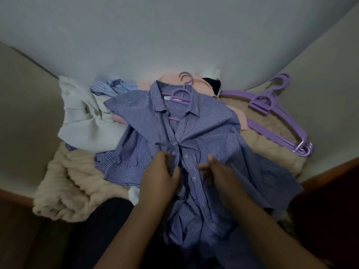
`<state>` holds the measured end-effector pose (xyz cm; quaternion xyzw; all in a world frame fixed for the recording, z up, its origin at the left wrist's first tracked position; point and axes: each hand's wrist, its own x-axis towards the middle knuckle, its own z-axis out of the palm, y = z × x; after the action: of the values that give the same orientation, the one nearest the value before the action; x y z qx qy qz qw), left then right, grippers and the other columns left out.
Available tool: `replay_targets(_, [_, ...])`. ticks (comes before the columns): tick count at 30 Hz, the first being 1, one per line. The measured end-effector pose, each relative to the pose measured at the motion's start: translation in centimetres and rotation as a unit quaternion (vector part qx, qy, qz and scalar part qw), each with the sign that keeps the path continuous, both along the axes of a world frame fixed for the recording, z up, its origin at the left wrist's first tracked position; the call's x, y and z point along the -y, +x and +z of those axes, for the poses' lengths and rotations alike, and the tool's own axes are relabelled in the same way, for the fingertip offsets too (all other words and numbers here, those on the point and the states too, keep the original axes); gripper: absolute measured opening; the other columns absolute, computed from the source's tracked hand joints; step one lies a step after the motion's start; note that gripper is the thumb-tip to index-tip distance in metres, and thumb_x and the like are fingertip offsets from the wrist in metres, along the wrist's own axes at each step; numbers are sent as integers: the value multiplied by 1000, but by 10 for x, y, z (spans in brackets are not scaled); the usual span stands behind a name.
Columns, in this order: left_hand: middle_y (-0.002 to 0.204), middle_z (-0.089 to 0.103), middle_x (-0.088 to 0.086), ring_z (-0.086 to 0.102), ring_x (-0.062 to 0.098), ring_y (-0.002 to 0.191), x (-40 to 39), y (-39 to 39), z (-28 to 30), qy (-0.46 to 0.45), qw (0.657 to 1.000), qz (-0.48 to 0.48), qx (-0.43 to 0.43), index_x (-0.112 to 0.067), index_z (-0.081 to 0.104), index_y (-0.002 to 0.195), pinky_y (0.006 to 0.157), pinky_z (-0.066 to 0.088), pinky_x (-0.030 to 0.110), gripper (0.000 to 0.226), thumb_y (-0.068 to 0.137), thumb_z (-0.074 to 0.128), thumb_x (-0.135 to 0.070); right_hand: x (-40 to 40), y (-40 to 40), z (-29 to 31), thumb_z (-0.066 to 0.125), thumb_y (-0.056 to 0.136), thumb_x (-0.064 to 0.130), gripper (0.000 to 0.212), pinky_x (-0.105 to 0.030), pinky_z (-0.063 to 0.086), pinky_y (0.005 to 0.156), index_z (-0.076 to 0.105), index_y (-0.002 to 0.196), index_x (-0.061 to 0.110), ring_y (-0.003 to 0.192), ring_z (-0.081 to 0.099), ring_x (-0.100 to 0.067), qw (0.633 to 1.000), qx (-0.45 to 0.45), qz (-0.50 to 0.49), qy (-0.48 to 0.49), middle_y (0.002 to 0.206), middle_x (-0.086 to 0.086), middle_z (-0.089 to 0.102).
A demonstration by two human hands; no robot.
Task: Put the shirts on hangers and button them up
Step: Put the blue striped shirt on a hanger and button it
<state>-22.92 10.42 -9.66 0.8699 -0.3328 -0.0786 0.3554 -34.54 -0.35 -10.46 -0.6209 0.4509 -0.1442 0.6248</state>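
Striped shirt (204, 121) on purple hanger (181, 94), lying on a blanket (73, 191). Left hand (161, 171) and right hand (213, 169) pinching its front edges, fingers curled on cloth.

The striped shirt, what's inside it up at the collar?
A purple hanger sits inside the striped shirt: its hook and neck show at the open collar. Its arms are covered by the fabric.

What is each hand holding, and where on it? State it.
Both hands, left hand and right hand, pinch the blue-and-white striped button-up shirt at its front placket edges, mid-chest.
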Motion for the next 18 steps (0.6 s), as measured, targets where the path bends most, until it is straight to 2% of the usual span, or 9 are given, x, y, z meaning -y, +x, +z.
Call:
replay_targets(2, [92,55,-9,52,11,83,12,4,3,-8,1000,-2,13,-18,50,114,69,37,25,34,86,67,-28,3,15,7,44,96,39,36,-30,44,72,72,90,17,73,56,-11,1000,18,8,-18,81,1,63])
replay_targets(4, [96,59,-5,56,15,88,22,9,1,23,1000,-8,-3,-19,50,113,72,41,28,36,85,69,-31,7,32,10,51,94,29,27,-26,45,68,71,99,11,70,56,-7,999,12,23,-44,79,2,64])
replay_targets(7, [100,63,0,60,19,92,26,15,-11,67,997,-6,-48,-17,51,113,74,44,28,32,86,67,-23,15,52,0,52,95,17,27,-34,50,83,66,114,3,89,62,-18,996,-16,55,-74,97,-12,69])
replay_targets(10, [87,63,-6,56,7,74,20,21,-22,24,996,22,-84,-15,56,107,60,37,12,21,88,64,-16,18,61,-17,50,96,8,31,-37,52,90,58,125,2,96,61,-20,993,-59,78,-66,112,-13,65])
replay_targets(13, [76,60,-13,53,-1,65,13,26,-28,-7,991,45,-127,-17,58,101,51,37,6,15,88,65,-15,20,68,-27,51,95,7,30,-43,52,92,60,123,2,101,63,-27,989,-97,88,-67,116,-17,65])
replay_targets(15, [76,62,-11,56,2,66,12,29,-30,-18,988,43,-148,-20,58,98,54,39,10,14,87,65,-15,22,72,-27,51,94,8,26,-43,50,92,64,115,0,103,62,-34,980,-135,110,-97,112,-21,65])
replay_targets(18, [77,66,-8,60,6,68,12,31,-30,-46,978,51,-195,-22,59,96,59,45,18,14,87,66,-15,24,73,-23,48,93,7,24,-35,47,90,67,105,-1,105,60,-33,967,-174,124,-140,109,-20,66])
